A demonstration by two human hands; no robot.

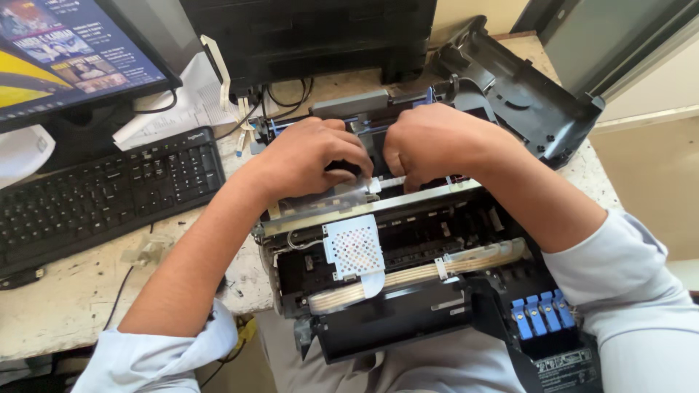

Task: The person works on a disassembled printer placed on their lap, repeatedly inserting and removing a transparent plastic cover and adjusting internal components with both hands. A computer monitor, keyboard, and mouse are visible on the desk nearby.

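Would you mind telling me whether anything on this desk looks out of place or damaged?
The printer lies opened, its insides bare and overhanging the desk edge; its dark cover sits detached behind.

Left hand, right hand inside opened printer.
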